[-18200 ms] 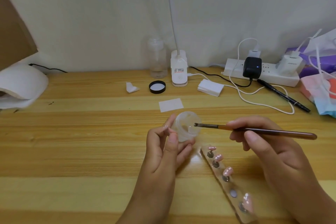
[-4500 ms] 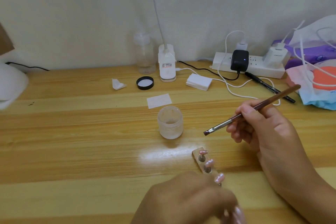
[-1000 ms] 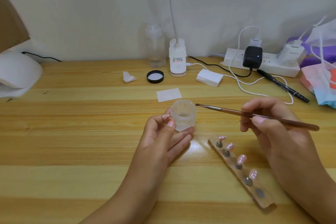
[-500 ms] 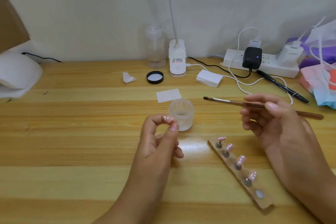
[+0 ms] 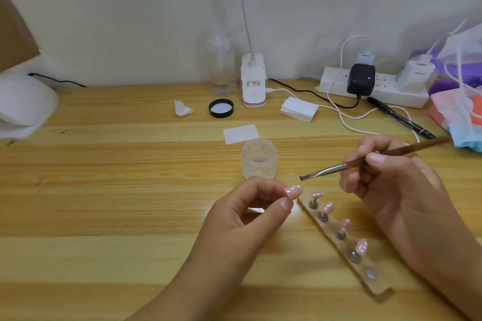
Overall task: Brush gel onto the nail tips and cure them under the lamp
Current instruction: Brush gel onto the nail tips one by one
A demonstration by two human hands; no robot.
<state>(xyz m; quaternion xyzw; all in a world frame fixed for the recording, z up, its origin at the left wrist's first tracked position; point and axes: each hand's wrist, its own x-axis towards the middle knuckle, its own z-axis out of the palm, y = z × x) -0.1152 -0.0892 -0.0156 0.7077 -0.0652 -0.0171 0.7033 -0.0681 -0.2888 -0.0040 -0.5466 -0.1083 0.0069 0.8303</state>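
Pinching one pink nail tip [image 5: 294, 190] between thumb and forefinger, my left hand [image 5: 250, 216] holds it up just beside the far end of the holder strip [image 5: 362, 266]. Half a second ago that same pinch sat further left, close against the gel jar [image 5: 259, 157], which now stands free just beyond the knuckles. My right hand [image 5: 391, 185] has thumb and fingers curled round the brush [image 5: 328, 169], and the change there is the angle. It was level and high, out to the right of the jar. Now it tips down to the left, with the bristles just above the pinched tip and apart from it. Four more nail tips [image 5: 328, 207] stand on their posts along the strip, and the nearest post is bare. Unmoved on the wooden table [image 5: 104, 190] are the white curing lamp [image 5: 23, 107] at the far left edge, the black cap [image 5: 221, 108], the paper square [image 5: 241, 134] beyond the jar, and the power strip [image 5: 386, 91] at the far right.
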